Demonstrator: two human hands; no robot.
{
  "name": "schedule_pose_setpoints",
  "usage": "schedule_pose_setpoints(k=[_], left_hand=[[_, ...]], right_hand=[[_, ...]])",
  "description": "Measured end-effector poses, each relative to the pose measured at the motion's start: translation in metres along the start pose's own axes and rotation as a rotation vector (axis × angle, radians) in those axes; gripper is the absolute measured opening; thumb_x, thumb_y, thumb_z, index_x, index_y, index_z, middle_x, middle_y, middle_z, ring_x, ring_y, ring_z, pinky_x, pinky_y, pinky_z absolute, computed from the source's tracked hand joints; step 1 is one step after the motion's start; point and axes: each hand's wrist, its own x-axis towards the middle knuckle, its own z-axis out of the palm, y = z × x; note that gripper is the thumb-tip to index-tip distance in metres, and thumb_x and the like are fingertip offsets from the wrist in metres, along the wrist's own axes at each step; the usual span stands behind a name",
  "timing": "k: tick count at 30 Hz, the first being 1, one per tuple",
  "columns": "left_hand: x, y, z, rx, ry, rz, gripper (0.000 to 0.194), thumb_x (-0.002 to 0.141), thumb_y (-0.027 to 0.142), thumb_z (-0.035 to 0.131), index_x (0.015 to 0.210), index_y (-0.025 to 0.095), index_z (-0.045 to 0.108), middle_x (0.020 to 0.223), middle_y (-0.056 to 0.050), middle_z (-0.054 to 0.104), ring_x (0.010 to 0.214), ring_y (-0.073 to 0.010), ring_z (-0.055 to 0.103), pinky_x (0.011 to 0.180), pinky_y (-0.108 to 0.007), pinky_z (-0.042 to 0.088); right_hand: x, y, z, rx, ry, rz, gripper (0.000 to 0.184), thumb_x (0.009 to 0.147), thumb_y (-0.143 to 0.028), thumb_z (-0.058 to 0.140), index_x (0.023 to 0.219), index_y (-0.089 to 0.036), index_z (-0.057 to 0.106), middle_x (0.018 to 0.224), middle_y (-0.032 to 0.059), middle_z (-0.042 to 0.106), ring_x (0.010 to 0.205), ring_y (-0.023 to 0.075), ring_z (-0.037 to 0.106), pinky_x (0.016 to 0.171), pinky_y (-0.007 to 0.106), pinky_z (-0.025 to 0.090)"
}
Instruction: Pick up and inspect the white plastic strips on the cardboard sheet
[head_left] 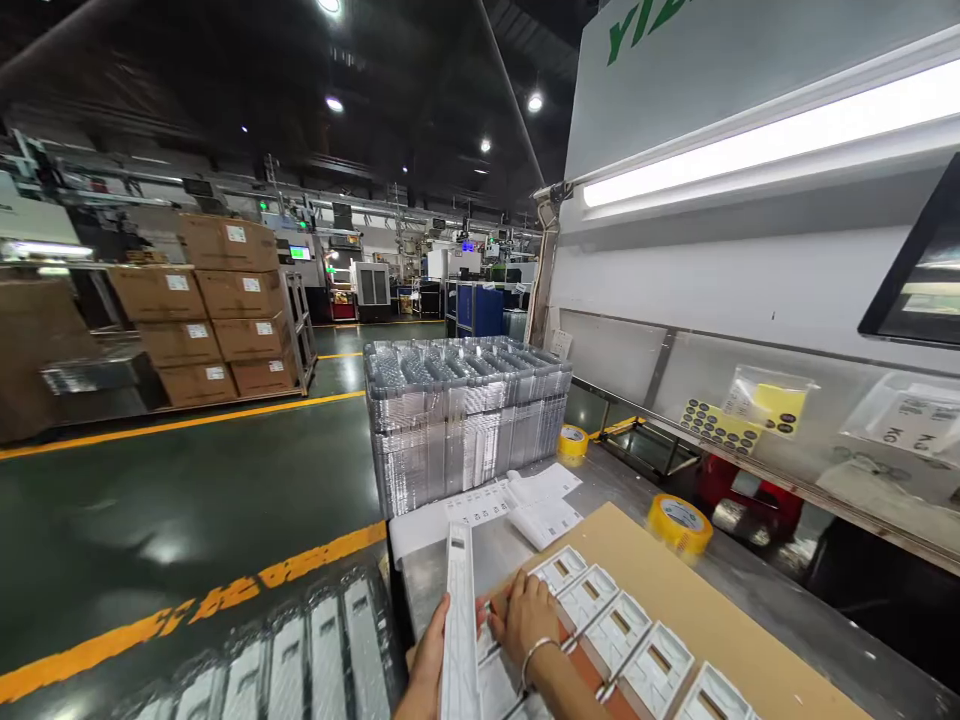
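Observation:
My left hand point(429, 655) is closed around a long, narrow white plastic part point(460, 630), which stands tilted up with a small slot near its top end. Just right of it, my right hand point(529, 618), with a bangle on the wrist, has its fingers bent downward at the near side of a row of white plastic parts point(590, 595). What those fingers grip, if anything, is hidden. The row lies on a brown cardboard sheet point(600, 540), each part showing a rectangular opening. Similar long white parts point(289, 650) sit in a clear plastic tray at lower left.
A tall stack of clear plastic trays point(469, 430) stands at the table's far end. Printed label sheets point(544, 505) lie before it. Yellow tape rolls point(680, 522) rest on the grey table. A machine panel point(720, 270) rises on the right. Cardboard boxes point(225, 310) are stacked across the floor.

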Motion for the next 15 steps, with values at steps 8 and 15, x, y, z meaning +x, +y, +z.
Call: schedule_pose_setpoints(k=[8,15], left_hand=[[0.017,0.001,-0.013,0.089,-0.003,-0.049,0.044,0.090,0.035,0.050,0.115,0.001,0.061,0.091,-0.019,0.073,0.080,-0.0285,0.071,0.076,-0.038,0.057],[0.012,-0.013,-0.015,0.204,0.025,0.115,0.034,0.080,0.037,0.064,0.091,0.005,0.069,0.083,-0.014,0.074,0.079,-0.0238,0.070,0.082,-0.031,0.053]], right_hand=[[0.019,-0.001,-0.013,-0.024,-0.120,0.010,0.043,0.087,-0.045,0.059,0.118,-0.015,0.055,0.117,0.0095,0.057,0.107,0.0234,0.055,0.090,0.046,0.046],[0.021,0.008,-0.016,0.069,-0.146,-0.030,0.037,0.087,-0.043,0.060,0.112,-0.015,0.058,0.115,0.0085,0.058,0.106,0.0227,0.055,0.090,0.045,0.046]])
